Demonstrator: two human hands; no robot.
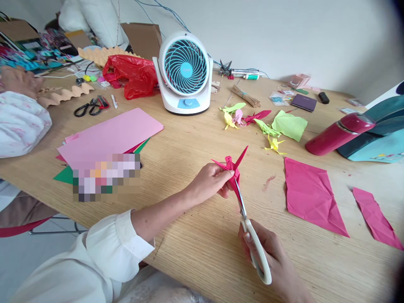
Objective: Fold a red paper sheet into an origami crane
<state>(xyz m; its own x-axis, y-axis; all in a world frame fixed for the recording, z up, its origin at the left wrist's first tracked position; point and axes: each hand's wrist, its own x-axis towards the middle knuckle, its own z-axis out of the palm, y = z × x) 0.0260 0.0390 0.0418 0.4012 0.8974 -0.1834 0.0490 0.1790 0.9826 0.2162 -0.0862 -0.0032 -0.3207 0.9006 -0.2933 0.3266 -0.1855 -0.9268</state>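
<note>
A folded pink-red paper figure (239, 162) with pointed ends is pinched between the thumb and fingers of my left hand (214, 181), above the wooden table (195, 227). My right hand (268, 248) holds white-handled scissors (259, 256), its fingers wrapped round the handles. The scissor blades reach up to the lower part of the figure and touch it. A creased pink-red sheet (311, 195) lies to the right of my hands, and a narrower pink-red strip (375, 216) lies beyond it.
Behind my hands are folded yellow, green and pink figures (232, 120), a green sheet (289, 125) and a fan (186, 71). A red bottle (339, 134) stands tilted at right. Pink sheets (116, 134) and black scissors (91, 107) lie left, near another person's sleeve (22, 124).
</note>
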